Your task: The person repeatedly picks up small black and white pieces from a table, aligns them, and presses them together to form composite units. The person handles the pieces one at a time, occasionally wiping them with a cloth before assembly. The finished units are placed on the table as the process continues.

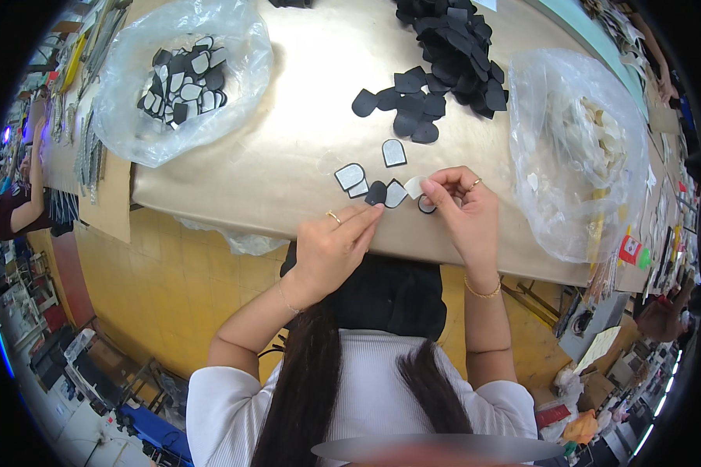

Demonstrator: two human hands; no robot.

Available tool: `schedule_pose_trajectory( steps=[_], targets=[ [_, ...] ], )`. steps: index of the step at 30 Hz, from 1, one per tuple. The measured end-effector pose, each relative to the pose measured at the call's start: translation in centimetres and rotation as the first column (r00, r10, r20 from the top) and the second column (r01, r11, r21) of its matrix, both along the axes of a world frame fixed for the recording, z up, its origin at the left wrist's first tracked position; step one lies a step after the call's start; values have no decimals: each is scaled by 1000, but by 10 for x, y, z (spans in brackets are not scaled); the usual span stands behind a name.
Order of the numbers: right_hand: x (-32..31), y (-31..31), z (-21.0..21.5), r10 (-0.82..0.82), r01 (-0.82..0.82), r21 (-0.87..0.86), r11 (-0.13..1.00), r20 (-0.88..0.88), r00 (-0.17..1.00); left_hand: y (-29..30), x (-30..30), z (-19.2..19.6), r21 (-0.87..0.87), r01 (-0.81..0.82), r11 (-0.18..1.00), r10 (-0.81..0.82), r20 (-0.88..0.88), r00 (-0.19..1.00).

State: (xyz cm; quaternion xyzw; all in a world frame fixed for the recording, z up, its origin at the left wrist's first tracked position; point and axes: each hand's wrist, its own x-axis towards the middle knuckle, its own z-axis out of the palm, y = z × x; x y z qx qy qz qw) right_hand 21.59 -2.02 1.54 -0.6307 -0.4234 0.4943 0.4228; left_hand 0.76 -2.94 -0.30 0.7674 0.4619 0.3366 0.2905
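Both hands are at work at the table's near edge, in the middle of the frame. Left hand (327,251): fingers drawn close together, fingertips touching the lower end of a black piece (376,192); whether they grip it or merely press it down cannot be told. Right hand (470,214): thumb and forefinger closed in a pinch on a white slip (414,187), held at its right side, just above the table (304,128). A ring and a bracelet are noted on each side.

Between the hands lies a white-faced piece (396,194) with a dark border, its left side beside the black piece. A dark-edged piece (426,205) lies partly hidden beneath the right fingers. Two bordered pieces (350,176) overlap to the left; a single one (394,152) lies above, apart from the rest.

Upper centre-right of the frame: a heap (463,58) of black pieces, with several loose ones (407,121) spread at its lower left. Upper left: a clear bag (245,58), open, containing black and white-faced pieces. Right: a second clear bag (545,210), containing pale scraps (604,140).
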Motion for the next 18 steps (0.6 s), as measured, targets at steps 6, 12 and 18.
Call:
schedule_pose_trajectory(
  steps=[6,12,18],
  targets=[
    [-11,8,-8,117,-211,239,948,357,927,-11,-9,1,56,-55,997,63,-146,987],
    [-25,16,-5,232,-362,150,920,538,811,-25,-15,0,106,6,994,23,-273,962],
    [-31,14,-7,268,-384,108,917,544,795,-26,-19,-12,158,49,986,-3,-278,961]
  ],
)
